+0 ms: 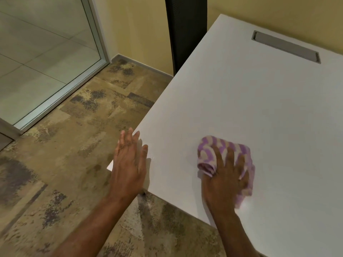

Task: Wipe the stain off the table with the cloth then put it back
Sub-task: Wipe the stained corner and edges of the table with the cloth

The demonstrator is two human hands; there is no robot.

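White laminate made the table point(250, 101), and its near corner pointed toward you. On it, close to the near edge, lay the cloth point(209, 147), purple and cream, bunched, its longer side running across in front of you. Your right hand point(224, 180) pressed it flat from above, fingers spread over it. Your left hand point(129, 164) rested open at the left edge, holding nothing. I could not see the stain; probably it lay under the cloth, so your right hand was nearer.
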